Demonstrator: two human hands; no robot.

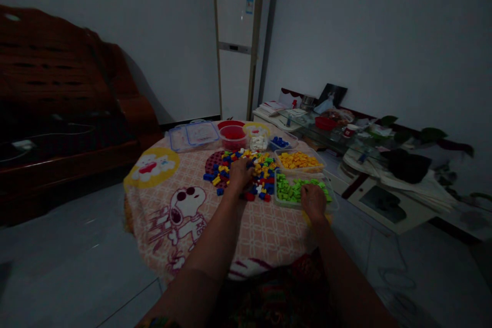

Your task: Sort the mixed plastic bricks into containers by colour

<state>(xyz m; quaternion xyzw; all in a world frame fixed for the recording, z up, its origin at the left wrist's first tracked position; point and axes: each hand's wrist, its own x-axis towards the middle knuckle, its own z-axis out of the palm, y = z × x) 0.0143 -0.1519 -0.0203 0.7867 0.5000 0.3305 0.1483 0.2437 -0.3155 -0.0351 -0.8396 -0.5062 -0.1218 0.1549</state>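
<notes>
A mixed pile of toy building bricks (265,169) in red, blue, yellow, white and green lies on the round table. My left hand (241,174) reaches into this pile, its fingers curled down among the bricks; what they grip is hidden. My right hand (313,200) is over the near right clear tray, touching the light green bricks (289,189) in it. Its fingers are bent closed, and I cannot make out anything between them. Behind that tray stands another clear one with orange-yellow bricks (298,160).
Farther back are blue bricks (280,142) in a clear box, white bricks (258,143), and a red-looking tub (233,136). Clear lids with blue rims (196,134) lie at the back left. A patterned cloth (269,236) covers the table. A cluttered glass-topped stand (326,130) is to the right.
</notes>
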